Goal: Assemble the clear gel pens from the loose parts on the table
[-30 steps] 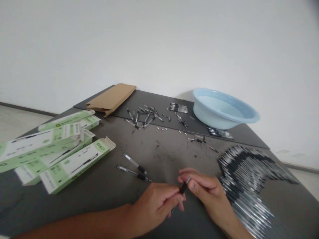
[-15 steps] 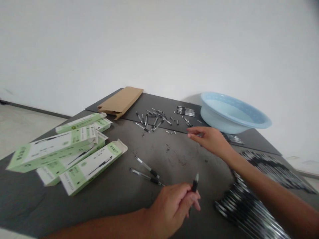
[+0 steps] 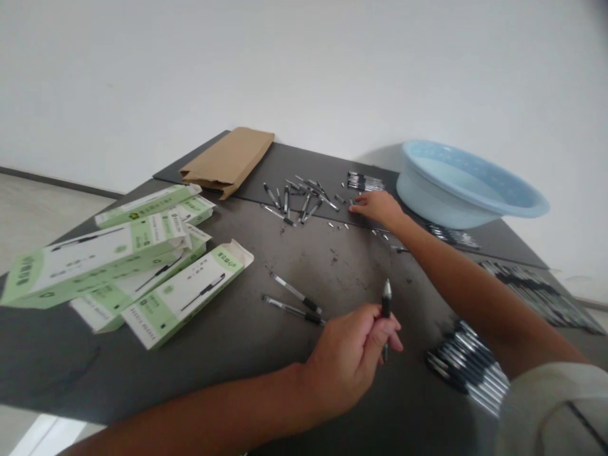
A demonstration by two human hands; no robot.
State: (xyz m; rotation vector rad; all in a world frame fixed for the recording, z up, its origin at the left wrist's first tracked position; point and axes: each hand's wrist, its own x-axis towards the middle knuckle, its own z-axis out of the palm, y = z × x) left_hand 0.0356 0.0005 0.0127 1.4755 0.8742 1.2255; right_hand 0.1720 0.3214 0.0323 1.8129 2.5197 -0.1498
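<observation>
My left hand (image 3: 351, 358) is closed around a gel pen (image 3: 386, 307), whose silvery pointed tip stands up above the black grip. Farther out, my right hand (image 3: 380, 209) reaches down to the table among small pen parts (image 3: 339, 226); its thumb and forefinger look slightly apart, and the other fingers are partly hidden. Two clear pens with black grips, an upper one (image 3: 295, 291) and a lower one (image 3: 292, 309), lie just left of my left hand. A loose heap of pens and barrels (image 3: 306, 199) is left of my right hand.
Green-and-white pen boxes (image 3: 187, 294) are piled on the left, near a brown paper bag (image 3: 232, 158). A light blue basin (image 3: 441, 196) stands at the back right. Rows of pens lie behind (image 3: 365, 182) my right hand and under (image 3: 470, 367) my right arm, on the dark table (image 3: 228, 373).
My right hand has moved farther out and down to the small parts by the pen heap. My left hand still holds the pen upright. The view has shifted slightly.
</observation>
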